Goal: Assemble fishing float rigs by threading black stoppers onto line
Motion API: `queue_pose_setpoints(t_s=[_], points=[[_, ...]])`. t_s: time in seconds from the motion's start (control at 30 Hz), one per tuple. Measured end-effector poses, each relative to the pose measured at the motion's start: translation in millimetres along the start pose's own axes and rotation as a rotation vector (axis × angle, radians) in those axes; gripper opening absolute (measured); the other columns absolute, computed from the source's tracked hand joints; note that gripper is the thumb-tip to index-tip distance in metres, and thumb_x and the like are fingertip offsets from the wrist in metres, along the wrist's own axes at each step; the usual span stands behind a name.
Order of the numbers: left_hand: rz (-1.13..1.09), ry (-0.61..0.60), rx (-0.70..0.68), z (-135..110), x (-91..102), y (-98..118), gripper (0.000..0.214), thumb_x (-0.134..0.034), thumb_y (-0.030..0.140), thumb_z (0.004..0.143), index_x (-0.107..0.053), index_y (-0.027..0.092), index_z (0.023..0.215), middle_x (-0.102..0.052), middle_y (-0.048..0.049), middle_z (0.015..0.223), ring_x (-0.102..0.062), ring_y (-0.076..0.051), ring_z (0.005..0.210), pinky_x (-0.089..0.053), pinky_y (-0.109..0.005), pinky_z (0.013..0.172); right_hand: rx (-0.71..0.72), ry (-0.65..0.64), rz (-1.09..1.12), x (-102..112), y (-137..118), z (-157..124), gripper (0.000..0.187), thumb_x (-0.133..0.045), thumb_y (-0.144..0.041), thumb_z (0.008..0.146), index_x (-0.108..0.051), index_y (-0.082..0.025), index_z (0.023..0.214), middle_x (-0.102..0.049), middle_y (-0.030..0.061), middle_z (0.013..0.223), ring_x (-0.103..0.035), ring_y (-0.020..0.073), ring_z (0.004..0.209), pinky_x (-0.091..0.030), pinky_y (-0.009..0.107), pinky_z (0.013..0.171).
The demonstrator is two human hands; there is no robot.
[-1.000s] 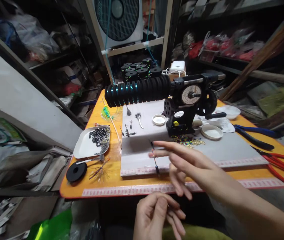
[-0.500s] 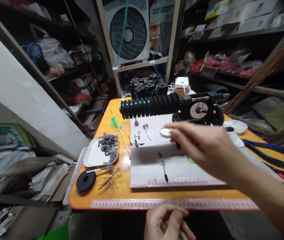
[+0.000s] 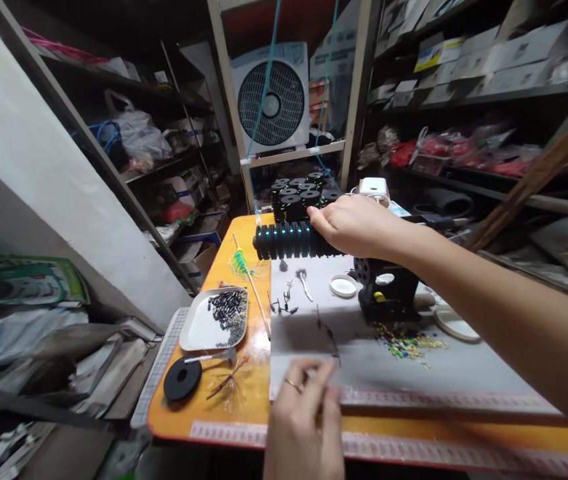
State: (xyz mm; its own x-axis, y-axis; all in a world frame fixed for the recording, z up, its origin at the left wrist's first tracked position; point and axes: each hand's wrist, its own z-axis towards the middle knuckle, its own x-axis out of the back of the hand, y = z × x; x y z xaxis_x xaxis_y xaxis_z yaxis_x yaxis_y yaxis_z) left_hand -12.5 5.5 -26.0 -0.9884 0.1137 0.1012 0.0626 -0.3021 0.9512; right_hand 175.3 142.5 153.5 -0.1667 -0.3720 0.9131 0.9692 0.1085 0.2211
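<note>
My right hand point(image 3: 351, 223) lies over a shaft lined with black spools point(image 3: 284, 240) wound with blue-green line. Its fingers are closed and partly hidden, so what they hold does not show. Low in the view, my left hand point(image 3: 307, 417), with a ring on one finger, is over the front edge of the white board point(image 3: 394, 380). Its fingers are loosely bent and apart, with nothing visible between them. Just beyond its fingertips lies a thin dark line with swivels point(image 3: 331, 337). More small swivels point(image 3: 284, 307) rest on the board further back.
A white tray point(image 3: 191, 327) of small black metal parts stands at the left beside an empty black spool point(image 3: 183, 379). A thin stick point(image 3: 259, 303) lies nearby. Coloured beads point(image 3: 409, 343) are scattered near a shallow white lid point(image 3: 343, 286). More spools point(image 3: 297, 193) stand behind.
My right hand has moved up and back from above the board to the spool shaft. My left hand has come forward over the board's front edge. The view has shifted.
</note>
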Motion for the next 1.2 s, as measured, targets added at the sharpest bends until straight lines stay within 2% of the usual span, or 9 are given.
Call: queue_pose_setpoints(t_s=[0.1, 0.2, 0.33, 0.5, 0.6, 0.7, 0.87, 1.07, 1.2], points=[[0.060, 0.123, -0.112, 46.0, 8.7, 24.1, 0.025, -0.060, 0.030, 0.095, -0.076, 0.023, 0.113, -0.068, -0.0148, 0.118, -0.061, -0.031, 0.113, -0.046, -0.040, 0.098, -0.002, -0.027, -0.007, 0.3, 0.7, 0.0, 0.037, -0.044, -0.040, 0.105, -0.070, -0.014, 0.101, -0.073, 0.0058, 0.087, -0.068, 0.0195, 0.078, -0.052, 0.038, 0.077], [-0.089, 0.035, -0.021, 93.4, 5.2, 40.5, 0.037, -0.057, 0.033, 0.099, -0.059, 0.022, 0.134, -0.058, -0.0123, 0.141, -0.055, -0.026, 0.123, -0.044, -0.037, 0.100, -0.032, -0.035, -0.002, -0.8, -1.9, -1.9, 0.031, -0.057, -0.043, 0.100, -0.066, -0.015, 0.108, -0.071, 0.0040, 0.098, -0.069, 0.0179, 0.086, -0.056, 0.040, 0.082], [-0.213, -0.034, 0.063, 129.5, -8.8, 44.4, 0.043, -0.062, 0.042, 0.095, -0.059, 0.017, 0.129, -0.071, -0.0118, 0.116, -0.063, -0.021, 0.094, -0.046, -0.031, 0.080, -0.054, -0.035, 0.011, -0.4, -4.9, -5.2, 0.028, -0.060, -0.040, 0.099, -0.067, -0.014, 0.107, -0.071, 0.0054, 0.103, -0.070, 0.0190, 0.091, -0.058, 0.041, 0.084], [-0.288, -0.034, 0.054, 125.4, -13.4, 40.2, 0.033, -0.059, 0.045, 0.097, -0.070, 0.014, 0.096, -0.062, 0.0006, 0.066, -0.060, -0.017, 0.079, -0.042, -0.029, 0.086, -0.053, -0.015, 0.006, -1.2, -6.2, -9.1, 0.028, -0.060, -0.040, 0.099, -0.067, -0.014, 0.107, -0.071, 0.0054, 0.104, -0.070, 0.0194, 0.093, -0.057, 0.042, 0.086], [-0.353, -0.074, 0.043, 112.8, -12.3, 43.6, 0.032, -0.060, 0.043, 0.097, -0.073, 0.015, 0.087, -0.058, 0.0023, 0.065, -0.057, -0.013, 0.072, -0.043, -0.027, 0.084, -0.054, 0.008, -0.005, -3.8, -7.3, -10.2, 0.027, -0.060, -0.039, 0.099, -0.067, -0.014, 0.108, -0.071, 0.0054, 0.104, -0.070, 0.0194, 0.092, -0.057, 0.042, 0.085], [-0.509, -0.146, 0.072, 98.5, -12.7, 52.8, 0.034, -0.059, 0.049, 0.096, -0.069, 0.017, 0.086, -0.052, 0.0049, 0.063, -0.048, -0.008, 0.053, -0.045, -0.023, 0.061, -0.062, 0.028, -0.012, -6.7, -8.1, -9.8, 0.026, -0.060, -0.038, 0.099, -0.066, -0.014, 0.109, -0.070, 0.0052, 0.104, -0.069, 0.0189, 0.091, -0.058, 0.041, 0.084], [-0.646, -0.105, 0.083, 78.3, -13.0, 65.8, 0.034, -0.062, 0.048, 0.095, -0.064, 0.017, 0.082, -0.039, 0.0083, 0.057, -0.025, -0.002, 0.043, -0.022, -0.013, 0.040, -0.068, 0.032, -0.019, -8.3, -8.4, -9.3, 0.026, -0.060, -0.038, 0.099, -0.067, -0.014, 0.107, -0.071, 0.0045, 0.101, -0.069, 0.0179, 0.088, -0.058, 0.039, 0.081], [-0.652, -0.100, 0.249, 86.7, -17.2, 52.8, 0.025, -0.042, 0.036, 0.105, -0.048, 0.021, 0.124, -0.050, 0.0089, 0.052, -0.024, -0.004, 0.038, -0.024, -0.011, 0.036, -0.085, 0.044, -0.014, -4.3, -10.7, -10.5, 0.029, -0.058, -0.042, 0.100, -0.067, -0.014, 0.101, -0.071, 0.0035, 0.096, -0.069, 0.0171, 0.085, -0.057, 0.038, 0.081], [-0.584, -0.140, 0.258, 107.9, -20.9, 41.9, 0.045, -0.042, 0.025, 0.103, -0.021, 0.025, 0.143, -0.069, 0.0029, 0.069, -0.042, -0.006, 0.034, -0.050, -0.022, 0.041, -0.086, 0.062, 0.004, -2.6, -11.8, -10.5, 0.042, -0.041, -0.042, 0.105, -0.071, -0.016, 0.091, -0.075, 0.0064, 0.092, -0.070, 0.0188, 0.079, -0.052, 0.035, 0.074]])
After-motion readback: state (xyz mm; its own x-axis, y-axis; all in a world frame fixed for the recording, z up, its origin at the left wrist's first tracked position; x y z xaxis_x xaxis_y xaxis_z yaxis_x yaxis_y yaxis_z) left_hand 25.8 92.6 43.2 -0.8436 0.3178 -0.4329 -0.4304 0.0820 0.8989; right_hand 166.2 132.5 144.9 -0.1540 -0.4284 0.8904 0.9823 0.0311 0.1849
